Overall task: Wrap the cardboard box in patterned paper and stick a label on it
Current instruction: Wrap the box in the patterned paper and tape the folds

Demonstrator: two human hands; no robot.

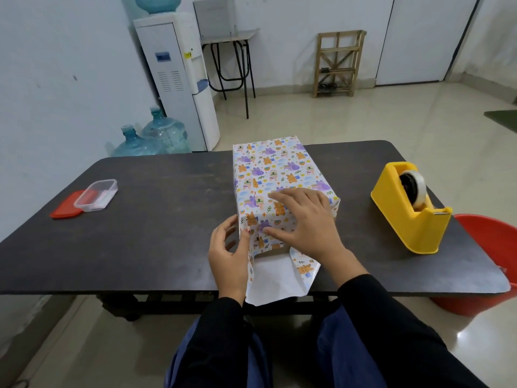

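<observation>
A box wrapped in white paper with a cartoon animal pattern (275,169) lies lengthwise on the dark table (156,219). Its near end is open, and loose paper flaps (275,281) hang over the table's front edge, white side up. My right hand (305,222) lies flat on the top near edge of the box, fingers straight, thumb pressing the folded-down paper against the end face. My left hand (228,256) touches the left flap at the near left corner with loosely bent fingers.
A yellow tape dispenser (409,208) stands on the table to the right. A clear plastic container (96,195) and its red lid (68,207) sit at the left. A red bucket (486,261) is beside the table's right end.
</observation>
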